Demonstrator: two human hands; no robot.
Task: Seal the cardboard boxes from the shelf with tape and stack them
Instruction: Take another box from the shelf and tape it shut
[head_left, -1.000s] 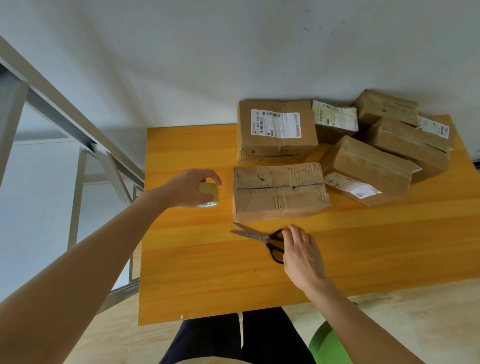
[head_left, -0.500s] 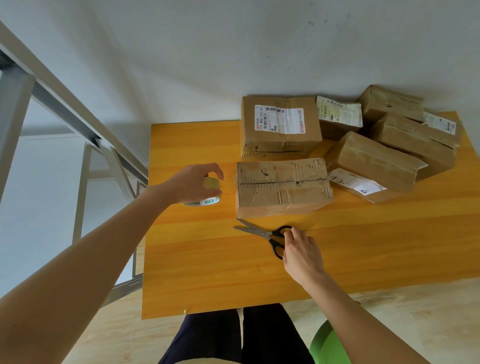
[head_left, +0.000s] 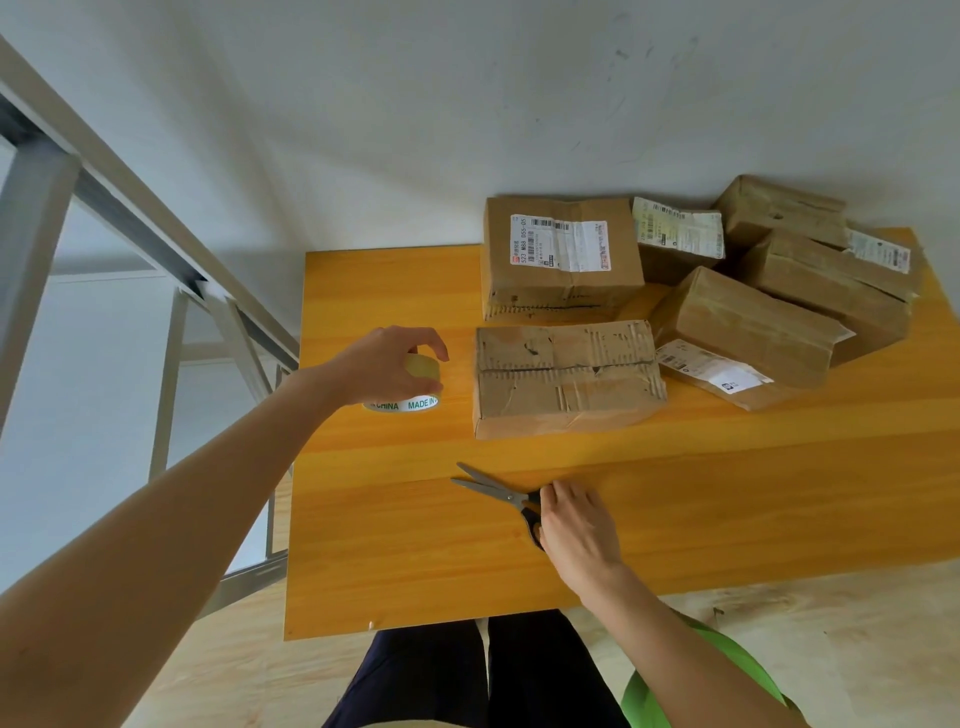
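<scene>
A worn flat cardboard box (head_left: 566, 376) lies in the middle of the orange wooden table (head_left: 675, 499), its top seam showing. Just left of it, my left hand (head_left: 387, 366) is closed over a roll of clear tape (head_left: 410, 389) with a white printed core, held slightly above or on the table. Black-handled scissors (head_left: 501, 493) lie in front of the box, blades pointing left. My right hand (head_left: 574, 530) rests on their handles. Several more brown boxes, some with shipping labels, are piled at the back right (head_left: 563, 254), (head_left: 743, 325), (head_left: 831, 286).
A white wall runs behind the table. A grey metal shelf frame (head_left: 171, 270) stands to the left of the table. Light wooden floor shows below, with a green seat (head_left: 701, 675) near my legs.
My left hand has lifted the tape roll a little, so its white printed core now shows. My right hand has slid over the scissors' handles. The camera has shifted slightly.
</scene>
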